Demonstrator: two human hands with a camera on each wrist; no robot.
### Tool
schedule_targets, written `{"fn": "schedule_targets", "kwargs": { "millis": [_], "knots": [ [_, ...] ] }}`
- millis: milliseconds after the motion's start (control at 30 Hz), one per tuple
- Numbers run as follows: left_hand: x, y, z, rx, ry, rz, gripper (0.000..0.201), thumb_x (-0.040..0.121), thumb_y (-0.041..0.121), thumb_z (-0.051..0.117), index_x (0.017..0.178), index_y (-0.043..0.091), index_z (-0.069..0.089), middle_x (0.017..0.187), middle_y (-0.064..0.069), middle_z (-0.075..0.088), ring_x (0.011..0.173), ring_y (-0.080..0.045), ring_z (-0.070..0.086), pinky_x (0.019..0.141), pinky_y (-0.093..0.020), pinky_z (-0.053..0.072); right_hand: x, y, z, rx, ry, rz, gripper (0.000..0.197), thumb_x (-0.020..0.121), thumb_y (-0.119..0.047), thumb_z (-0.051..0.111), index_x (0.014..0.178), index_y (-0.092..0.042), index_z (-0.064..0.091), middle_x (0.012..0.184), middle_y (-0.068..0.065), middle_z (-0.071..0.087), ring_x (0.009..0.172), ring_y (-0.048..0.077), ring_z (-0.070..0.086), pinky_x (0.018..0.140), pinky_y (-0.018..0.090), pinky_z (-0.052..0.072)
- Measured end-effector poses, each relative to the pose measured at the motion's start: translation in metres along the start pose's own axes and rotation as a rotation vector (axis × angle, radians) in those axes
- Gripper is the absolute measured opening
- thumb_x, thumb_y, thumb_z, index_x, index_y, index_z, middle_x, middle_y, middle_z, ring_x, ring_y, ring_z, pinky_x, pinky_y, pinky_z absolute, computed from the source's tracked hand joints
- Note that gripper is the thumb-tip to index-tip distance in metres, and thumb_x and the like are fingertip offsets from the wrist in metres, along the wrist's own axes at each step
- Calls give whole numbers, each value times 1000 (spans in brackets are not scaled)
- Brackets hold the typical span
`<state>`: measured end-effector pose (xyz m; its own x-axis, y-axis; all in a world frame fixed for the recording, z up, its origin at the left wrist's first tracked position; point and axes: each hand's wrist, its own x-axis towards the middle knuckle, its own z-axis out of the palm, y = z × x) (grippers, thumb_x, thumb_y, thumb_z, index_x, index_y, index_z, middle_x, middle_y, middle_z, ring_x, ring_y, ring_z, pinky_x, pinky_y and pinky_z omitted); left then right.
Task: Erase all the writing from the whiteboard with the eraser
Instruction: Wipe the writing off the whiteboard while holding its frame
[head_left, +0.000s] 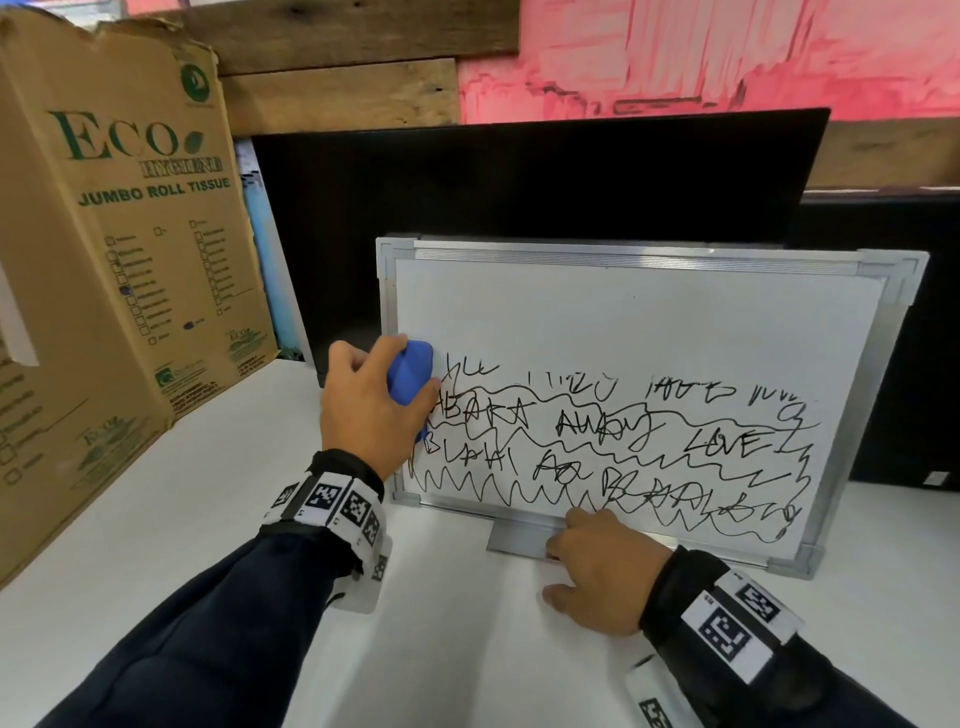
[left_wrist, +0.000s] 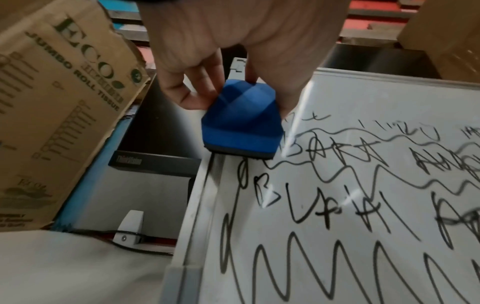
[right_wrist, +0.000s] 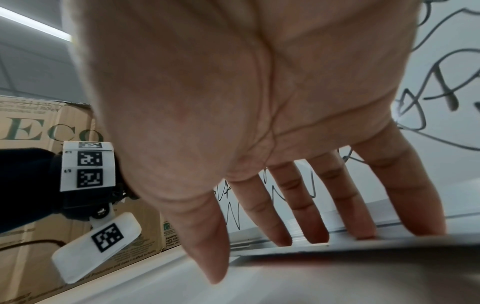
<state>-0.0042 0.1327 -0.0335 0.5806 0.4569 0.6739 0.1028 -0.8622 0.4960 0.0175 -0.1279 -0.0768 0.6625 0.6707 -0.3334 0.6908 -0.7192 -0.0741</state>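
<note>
Left hand (head_left: 363, 410) holds blue eraser (head_left: 410, 375), pad flat on whiteboard (head_left: 623, 322) left edge, beside black scribbles (head_left: 613, 441). Right hand (head_left: 602, 571) flat, fingers straight, pressing board's bottom tray (head_left: 514, 538). Board stands on white table (head_left: 441, 649).

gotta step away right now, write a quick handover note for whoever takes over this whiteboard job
Left hand: grips the blue eraser, its pad against the whiteboard at the left edge, level with the top row of writing.
Right hand: open, fingers straight on the marker tray at the board's bottom edge, steadying it.
The board stands upright on the white table, leaning against a dark monitor.
Done: the top part of the board is clean.
Left: the black writing and scribbles across the lower half, from left edge to right.
</note>
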Motion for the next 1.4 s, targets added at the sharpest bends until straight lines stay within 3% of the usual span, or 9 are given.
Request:
{"fn": "schedule_targets", "kwargs": {
  "millis": [133,333,667,833,967,1100,1200,1267,1400],
  "knots": [
    [-5,-5,1,44,-53,40,60,81,46,80,133,24,58,105,0,38,86,-14,45,76,-28,45,0,-1,-1,-11,3,-1,46,97,-50,48,129,-17,54,126,5,43,122,28,40,97,41,45],
    [7,-5,-3,21,17,32,60,81,45,81,132,23,59,105,-1,40,87,-16,45,77,-29,45,-1,-1,-1,-24,-1,1,41,97,-50,48,119,-16,56,123,6,44,120,29,40,93,40,44],
    [14,3,-7,17,0,39,62,81,46,81,134,24,59,106,0,39,89,-15,44,79,-27,42,0,0,0,-30,-10,-4,44,97,-50,48,123,-15,55,124,6,44,120,29,40,92,40,43],
    [0,-4,-7,73,-131,27,60,81,49,79,132,29,56,106,1,38,88,-15,46,77,-26,42,-1,-1,1,-20,5,-11,46,96,-51,48,125,-16,56,124,5,45,120,28,40,93,40,44],
    [2,-5,-9,31,-82,10,62,78,49,82,131,28,57,105,1,40,87,-15,45,77,-28,43,-4,-5,-1,-21,34,-20,45,96,-52,47,126,-19,54,119,3,47,115,24,45,91,38,46],
    [2,-1,-7,2,-138,-22,59,77,49,83,124,28,53,108,0,40,87,-16,46,78,-29,44,-6,-24,-21,91,281,-135,46,93,-54,49,129,-26,50,107,-2,49,100,20,53,83,37,50],
    [-5,-8,-4,-50,-148,-49,62,73,54,83,118,32,47,106,0,45,88,-16,48,78,-30,45,7,-54,-41,221,517,-221,62,90,-53,56,143,-29,35,117,-2,45,98,19,53,83,41,52],
    [-7,-12,-3,-113,-112,-71,61,72,53,83,115,32,45,102,1,49,90,-18,51,78,-32,47,22,-76,-51,280,630,-255,68,87,-47,63,144,-29,29,126,-1,37,94,17,50,78,38,53],
    [-8,-11,-11,-303,-67,-145,45,79,34,81,106,28,46,86,1,58,79,-24,59,66,-34,52,50,-108,-61,267,777,-207,71,81,-31,76,136,-23,30,132,3,29,102,19,51,76,35,57]
  ]
}}
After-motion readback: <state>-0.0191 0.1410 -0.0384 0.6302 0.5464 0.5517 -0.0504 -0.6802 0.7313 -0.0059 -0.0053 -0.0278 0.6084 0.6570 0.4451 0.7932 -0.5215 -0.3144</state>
